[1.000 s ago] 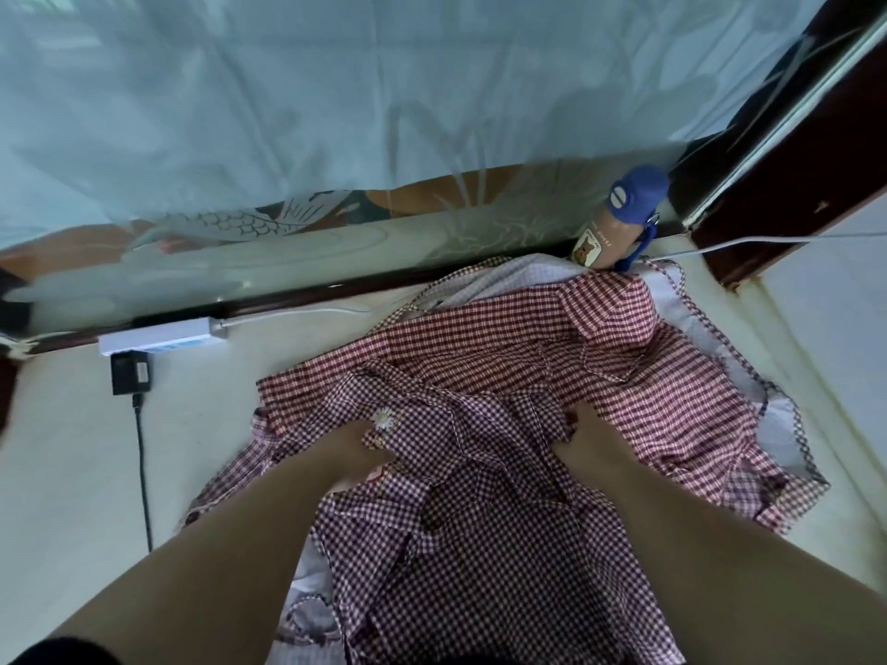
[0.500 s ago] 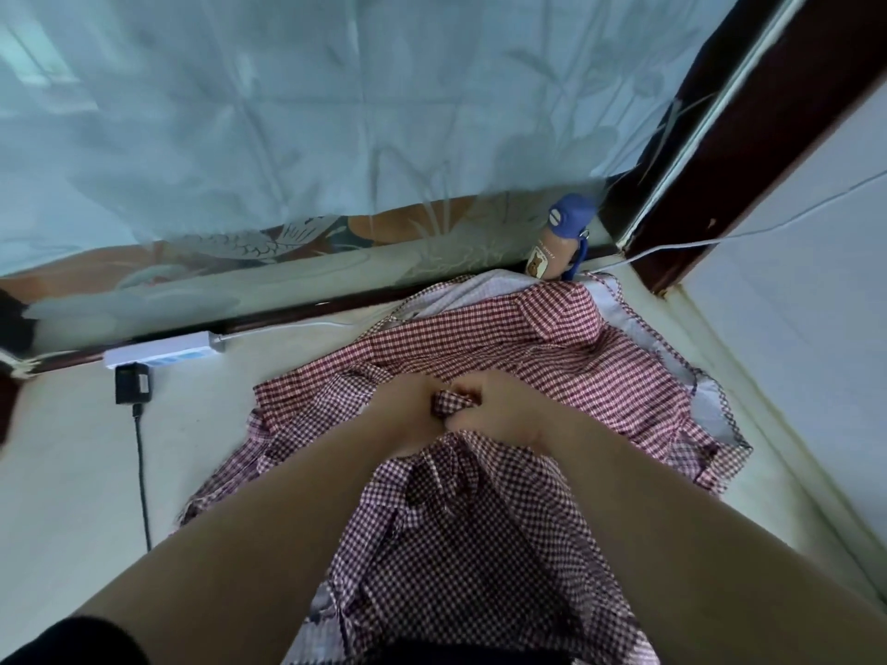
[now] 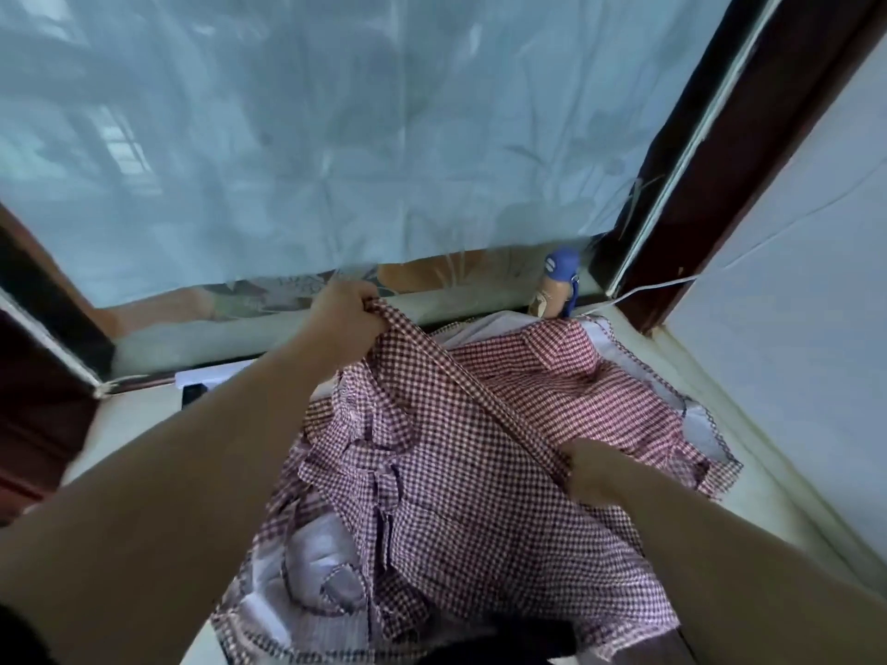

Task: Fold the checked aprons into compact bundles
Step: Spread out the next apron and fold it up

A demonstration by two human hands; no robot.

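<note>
The pale ledge point(image 3: 129, 424) is hemmed in on three sides. A dark wooden frame point(image 3: 43, 328) stands at its left edge, a sheer blue curtain point(image 3: 336, 160) hangs over the far edge, and a white wall point(image 3: 792, 304) rises along the right edge. Bare surface shows in a patch at the left, beyond the left forearm, and in a narrow strip along the right edge beside the wall. One white power strip point(image 3: 216, 374) and one black plug point(image 3: 192, 398) lie by the far edge at the left, both partly hidden by that forearm.

The left hand point(image 3: 343, 321) is raised near the far edge, just under the curtain's hem. Its fingers are curled tight round the upper end of a long checked band point(image 3: 461, 391); strap or hem, I cannot tell. The band belongs to the darker checked apron point(image 3: 432, 496) and runs taut down to the right hand point(image 3: 588, 472). That hand grips it in closed fingers, lower and nearer the person. The apron's body hangs crumpled beneath both hands.

Two aprons show. The redder checked apron point(image 3: 576, 371) lies spread under the first, toward the far right corner, with pale lining at its edges. One brown bottle point(image 3: 557, 280) with a blue cap stands in that corner, just behind it. One white cable point(image 3: 648, 290) crosses the right frame post point(image 3: 710, 184).
</note>
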